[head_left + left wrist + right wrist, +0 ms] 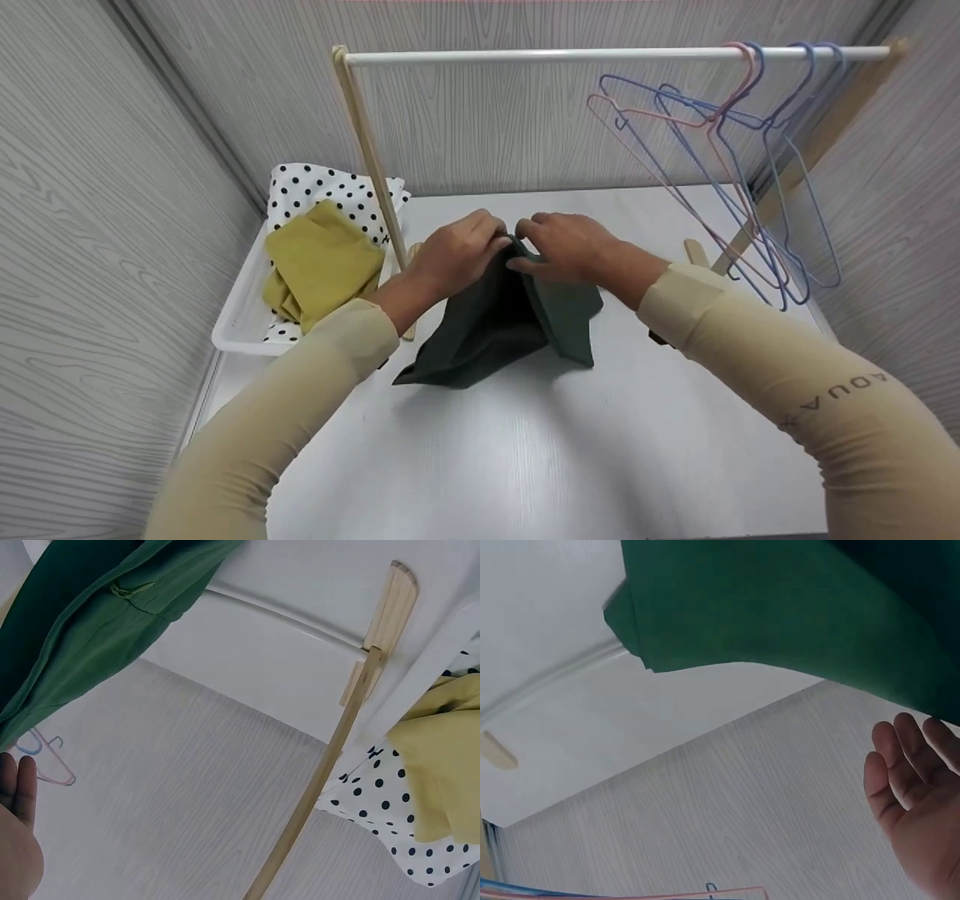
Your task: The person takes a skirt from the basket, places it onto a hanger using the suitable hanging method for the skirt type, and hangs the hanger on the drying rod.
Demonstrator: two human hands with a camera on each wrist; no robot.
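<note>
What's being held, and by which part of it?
The dark green cloth, by its raised upper edge: the left grip and right grip pinch it side by side near the peak.

White tabletop [570, 450], smooth, light sheen on the near part. White basket [251, 348] sits at its left rear, along the edge. A rack [525, 56] stands on it too: wooden left foot [391, 611] just beside the basket, wooden right foot [696, 253] well apart. Green cloth [571, 315] near centre; contact with the surface unclear.
</note>
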